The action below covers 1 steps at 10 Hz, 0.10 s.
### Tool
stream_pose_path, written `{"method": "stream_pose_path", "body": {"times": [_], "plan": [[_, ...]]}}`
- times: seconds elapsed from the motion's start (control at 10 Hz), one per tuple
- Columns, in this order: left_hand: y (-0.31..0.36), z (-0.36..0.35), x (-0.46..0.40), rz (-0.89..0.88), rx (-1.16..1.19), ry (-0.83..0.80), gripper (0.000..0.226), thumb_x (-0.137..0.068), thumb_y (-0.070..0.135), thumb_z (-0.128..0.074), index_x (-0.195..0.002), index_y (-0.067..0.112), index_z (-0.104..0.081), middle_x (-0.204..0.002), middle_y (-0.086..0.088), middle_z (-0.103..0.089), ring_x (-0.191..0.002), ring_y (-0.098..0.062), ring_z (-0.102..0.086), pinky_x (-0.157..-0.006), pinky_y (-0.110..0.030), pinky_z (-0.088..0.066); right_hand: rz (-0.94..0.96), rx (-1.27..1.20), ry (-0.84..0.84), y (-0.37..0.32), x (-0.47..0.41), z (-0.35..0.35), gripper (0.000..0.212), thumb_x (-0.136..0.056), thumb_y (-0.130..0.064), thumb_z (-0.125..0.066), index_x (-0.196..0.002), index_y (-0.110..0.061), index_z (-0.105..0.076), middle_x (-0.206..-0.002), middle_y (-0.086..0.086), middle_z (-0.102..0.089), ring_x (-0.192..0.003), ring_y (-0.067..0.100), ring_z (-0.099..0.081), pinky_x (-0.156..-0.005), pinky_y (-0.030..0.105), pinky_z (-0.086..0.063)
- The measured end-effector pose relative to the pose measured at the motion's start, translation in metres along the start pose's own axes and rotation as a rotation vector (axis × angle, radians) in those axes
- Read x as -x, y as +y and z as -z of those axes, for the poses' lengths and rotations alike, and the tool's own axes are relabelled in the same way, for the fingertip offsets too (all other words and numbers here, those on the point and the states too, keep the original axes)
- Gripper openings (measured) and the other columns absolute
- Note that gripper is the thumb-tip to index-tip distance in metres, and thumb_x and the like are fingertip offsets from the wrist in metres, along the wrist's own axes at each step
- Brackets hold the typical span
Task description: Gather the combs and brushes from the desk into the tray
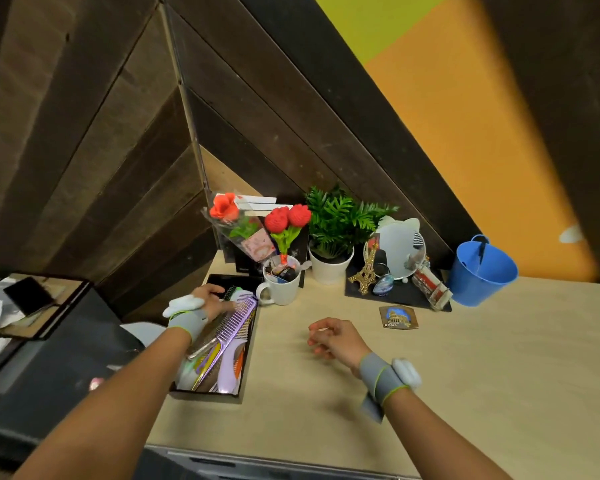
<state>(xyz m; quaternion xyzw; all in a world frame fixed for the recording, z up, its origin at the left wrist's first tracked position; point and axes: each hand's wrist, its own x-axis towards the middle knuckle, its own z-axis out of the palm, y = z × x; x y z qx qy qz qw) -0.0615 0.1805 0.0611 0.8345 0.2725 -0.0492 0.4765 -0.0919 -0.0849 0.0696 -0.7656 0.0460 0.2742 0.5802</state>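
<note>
A black tray (pixel 248 363) lies along the desk's left edge, filled with several combs and brushes. A purple wide-tooth comb (pixel 238 318) lies diagonally on top, above a lilac brush handle (pixel 230 370) and yellow and orange combs. My left hand (pixel 210 299) rests over the tray's far end, fingers on a green-and-black brush (pixel 232 292) and the purple comb's upper part; whether it grips either is unclear. My right hand (pixel 333 337) hovers over the bare desk right of the tray, fingers loosely curled, holding nothing.
A white mug (pixel 281 284) stands just beyond the tray. Behind it are red knitted flowers (pixel 288 220), a potted plant (pixel 331 268), a round mirror (pixel 399 252), souvenirs on a dark mat (pixel 400 292) and a blue bucket (pixel 482 271). A Roma coaster (pixel 398 317) lies nearby.
</note>
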Motion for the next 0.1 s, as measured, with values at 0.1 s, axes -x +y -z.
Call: {"method": "stream_pose_path", "body": {"times": [0.1], "plan": [[0.0038,-0.0069,0.0071,0.039,0.117,-0.03,0.042,-0.077,0.008,-0.07,-0.116,-0.004,-0.059,-0.067,-0.001,-0.051,-0.061,-0.016,-0.056,-0.064,-0.025,-0.042,0.007,-0.021,-0.001,-0.0008,0.0043,-0.0005,0.005,-0.088,-0.009,-0.055,-0.088,-0.014,-0.057,-0.068,0.001,-0.06,-0.038,-0.001,-0.052,-0.04,0.014,-0.036]]}}
